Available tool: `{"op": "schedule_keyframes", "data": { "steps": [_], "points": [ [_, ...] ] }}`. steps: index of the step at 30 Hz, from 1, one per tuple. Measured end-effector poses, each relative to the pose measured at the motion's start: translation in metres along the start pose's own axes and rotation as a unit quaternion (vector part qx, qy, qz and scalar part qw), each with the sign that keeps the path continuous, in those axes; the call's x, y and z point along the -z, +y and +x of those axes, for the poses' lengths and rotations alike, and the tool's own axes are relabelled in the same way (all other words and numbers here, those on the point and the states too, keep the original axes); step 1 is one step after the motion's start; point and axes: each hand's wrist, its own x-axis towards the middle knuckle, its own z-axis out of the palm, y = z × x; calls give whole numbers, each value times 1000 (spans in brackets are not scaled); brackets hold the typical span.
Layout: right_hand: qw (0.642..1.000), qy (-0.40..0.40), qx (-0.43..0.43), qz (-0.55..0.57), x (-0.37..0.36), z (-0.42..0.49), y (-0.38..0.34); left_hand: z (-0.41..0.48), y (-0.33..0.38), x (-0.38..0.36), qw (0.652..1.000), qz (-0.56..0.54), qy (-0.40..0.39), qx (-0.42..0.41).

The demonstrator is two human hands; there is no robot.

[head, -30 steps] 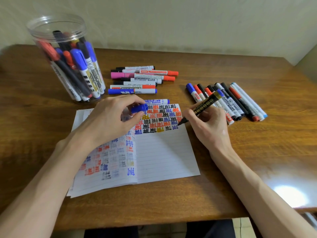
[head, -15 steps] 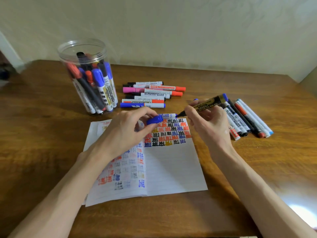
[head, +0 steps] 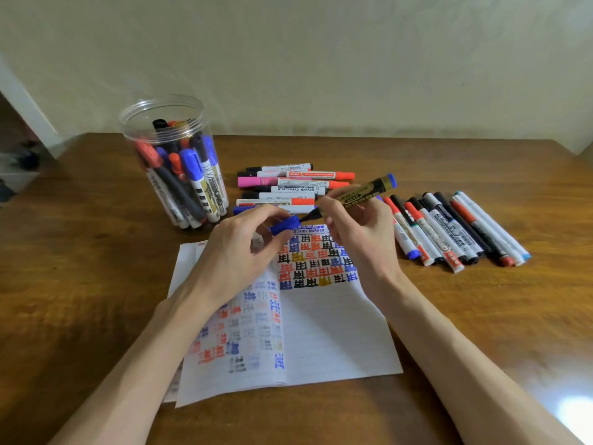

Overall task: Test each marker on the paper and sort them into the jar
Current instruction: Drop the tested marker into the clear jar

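Observation:
My right hand [head: 359, 239] grips a black-and-gold marker [head: 359, 194] with a blue end, its bare tip pointing left. My left hand [head: 237, 255] pinches the marker's blue cap [head: 284, 225] just left of that tip, above the paper. The lined paper [head: 321, 332] lies open on the table, covered at the top with black, red, blue and yellow test marks. A clear plastic jar [head: 175, 162] stands at the back left, holding several markers upright.
A group of several markers [head: 288, 184] lies behind the paper; another row of several markers [head: 455, 229] lies to the right. One whiteboard marker [head: 308, 229] rests at the paper's top edge. The wooden table [head: 80, 284] meets a wall behind.
My right hand lifted the marker off the paper and turned its tip toward the cap. Both hands came together above the paper's top. The camera tilted up.

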Motion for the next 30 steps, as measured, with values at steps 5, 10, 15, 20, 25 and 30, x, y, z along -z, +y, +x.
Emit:
{"op": "schedule_keyframes", "data": {
  "steps": [5,10,15,20,25,30],
  "points": [
    [999,-31,11,-27,-4,-3,3,0,2,0,1000,1,10,-2],
    [994,-103,-4,-40,0,-3,6,0,2,1,1000,-26,8,7],
    [987,-102,-115,36,13,8,2,0,-2,3,999,-34,10,19],
    [993,-62,-96,34,32,15,4,1,-2,3,1000,-21,14,12],
    [983,-153,5,-100,25,4,7,-1,-1,3,1000,-7,-10,15],
    [968,-188,34,-163,23,2,9,0,-2,12,999,-35,13,28]
  ]
}}
